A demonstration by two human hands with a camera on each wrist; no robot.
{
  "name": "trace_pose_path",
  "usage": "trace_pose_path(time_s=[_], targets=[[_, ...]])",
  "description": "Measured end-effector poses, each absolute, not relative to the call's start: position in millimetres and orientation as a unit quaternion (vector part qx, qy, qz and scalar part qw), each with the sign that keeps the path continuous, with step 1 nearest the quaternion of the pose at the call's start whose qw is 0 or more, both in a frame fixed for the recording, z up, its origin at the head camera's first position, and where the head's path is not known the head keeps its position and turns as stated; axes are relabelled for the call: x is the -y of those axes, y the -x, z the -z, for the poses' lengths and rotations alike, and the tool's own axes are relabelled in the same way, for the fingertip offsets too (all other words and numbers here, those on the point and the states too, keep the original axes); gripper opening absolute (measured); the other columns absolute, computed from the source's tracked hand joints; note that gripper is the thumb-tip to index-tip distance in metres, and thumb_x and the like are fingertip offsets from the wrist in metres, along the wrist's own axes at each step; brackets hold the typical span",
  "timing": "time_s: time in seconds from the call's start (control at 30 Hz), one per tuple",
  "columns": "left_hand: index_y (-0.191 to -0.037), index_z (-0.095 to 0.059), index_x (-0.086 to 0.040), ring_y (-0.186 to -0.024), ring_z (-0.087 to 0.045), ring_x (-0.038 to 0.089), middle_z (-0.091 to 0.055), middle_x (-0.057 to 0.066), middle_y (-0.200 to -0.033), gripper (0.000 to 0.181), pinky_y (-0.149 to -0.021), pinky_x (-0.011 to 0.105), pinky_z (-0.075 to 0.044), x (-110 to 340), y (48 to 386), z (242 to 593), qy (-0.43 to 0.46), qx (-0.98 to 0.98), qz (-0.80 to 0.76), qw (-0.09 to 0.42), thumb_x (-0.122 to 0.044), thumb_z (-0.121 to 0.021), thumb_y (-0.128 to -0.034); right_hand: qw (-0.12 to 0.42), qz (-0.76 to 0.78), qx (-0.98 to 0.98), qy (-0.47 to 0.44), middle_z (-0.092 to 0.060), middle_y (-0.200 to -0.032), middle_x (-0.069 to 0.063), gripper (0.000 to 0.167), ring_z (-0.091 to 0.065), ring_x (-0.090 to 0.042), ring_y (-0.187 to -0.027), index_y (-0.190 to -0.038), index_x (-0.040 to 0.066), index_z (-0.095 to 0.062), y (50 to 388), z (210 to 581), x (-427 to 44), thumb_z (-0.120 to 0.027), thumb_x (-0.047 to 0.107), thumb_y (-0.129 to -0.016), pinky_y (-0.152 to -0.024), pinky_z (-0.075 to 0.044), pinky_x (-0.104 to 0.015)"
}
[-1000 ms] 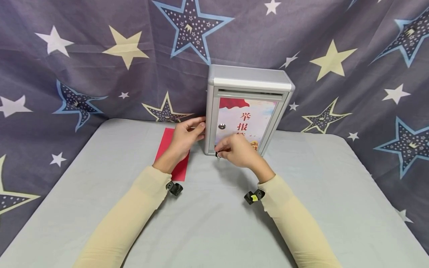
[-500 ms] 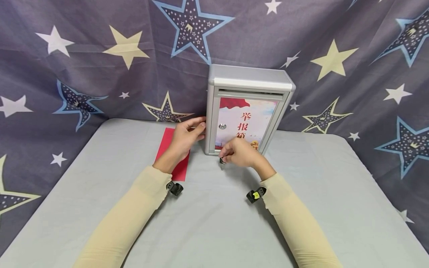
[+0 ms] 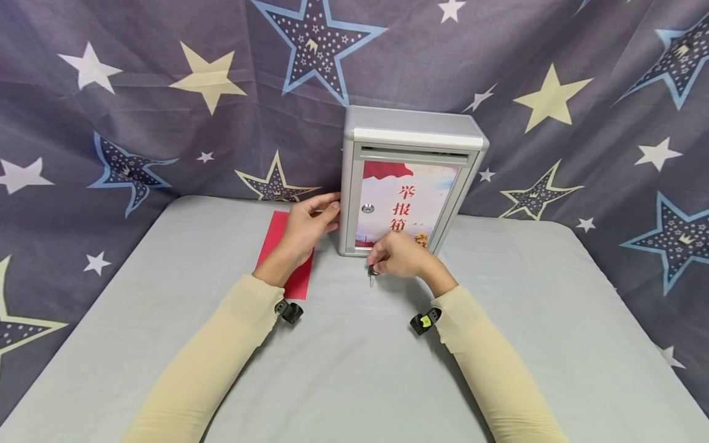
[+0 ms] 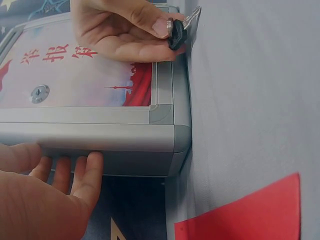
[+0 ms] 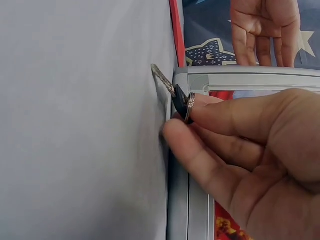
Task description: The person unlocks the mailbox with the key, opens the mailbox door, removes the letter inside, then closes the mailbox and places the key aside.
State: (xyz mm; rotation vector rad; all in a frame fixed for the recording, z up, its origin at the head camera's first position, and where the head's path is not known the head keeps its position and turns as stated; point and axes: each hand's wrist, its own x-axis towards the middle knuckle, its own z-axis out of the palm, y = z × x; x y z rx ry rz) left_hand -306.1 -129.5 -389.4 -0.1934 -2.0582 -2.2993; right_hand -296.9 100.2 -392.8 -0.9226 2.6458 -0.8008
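Observation:
A silver-framed metal letter box (image 3: 419,123) with a slot near the top stands upright. Its front panel bears red characters and a round keyhole lock (image 3: 368,208); the door is closed. My left hand (image 3: 306,232) lies against the box's left side, fingertips touching it, fingers mostly straight. In front of the panel's lower part, my right hand (image 3: 403,253) pinches a black-headed key (image 4: 178,35) by its head and small ring. The metal blade points away from the fingers, low over the table; I cannot tell whether its tip touches the cloth.
A flat red paper or envelope (image 3: 300,284) lies on the grey-covered table (image 3: 343,369), partly under my left wrist. Behind the box hangs a dark curtain (image 3: 221,135) with stars, close to its back.
My right hand has moved slightly right and toward me with the key, away from the box's lower left corner. More of the key shows now. The left hand stays put.

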Motion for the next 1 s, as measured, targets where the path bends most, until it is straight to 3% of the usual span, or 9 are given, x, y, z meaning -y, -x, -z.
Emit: trace_pose_path(time_s=[0.27, 0.63, 1.0], targets=[[-0.136, -0.064, -0.001, -0.092, -0.069, 0.013, -0.063, 0.010, -0.114, 0.036, -0.096, 0.042, -0.059, 127.6, 305.7, 388.1, 0.056, 0.668, 0.742, 0.022, -0.011, -0.065, -0.1020, 0.104, 0.237, -0.916, 0.308, -0.076, -0.082, 0.000, 0.010, -0.069, -0.009, -0.078, -0.087, 0.007, -0.080, 297.7, 395.0, -100.8, -0.077, -0.002, -0.086, -0.074, -0.059, -0.028], [-0.135, -0.065, -0.001, -0.092, -0.068, 0.012, -0.063, 0.009, -0.113, 0.035, -0.095, 0.042, -0.059, 126.1, 306.4, 389.3, 0.052, 0.664, 0.745, 0.022, -0.010, -0.066, -0.1016, 0.089, 0.216, -0.914, 0.331, -0.076, -0.084, -0.002, 0.011, -0.069, -0.011, -0.079, -0.087, 0.004, -0.080, 292.3, 386.9, -104.9, -0.074, -0.006, -0.086, -0.074, -0.060, -0.028], [-0.132, -0.066, 0.002, -0.095, -0.067, 0.018, -0.061, 0.008, -0.109, 0.033, -0.095, 0.045, -0.059, 131.5, 308.6, 389.3, 0.037, 0.670, 0.741, 0.030, -0.012, -0.066, -0.1017, 0.076, 0.207, -0.904, 0.367, -0.075, -0.084, -0.003, 0.010, -0.068, -0.011, -0.078, -0.089, 0.002, -0.079, 291.0, 375.8, -104.6, -0.072, -0.004, -0.088, -0.073, -0.060, -0.027]])
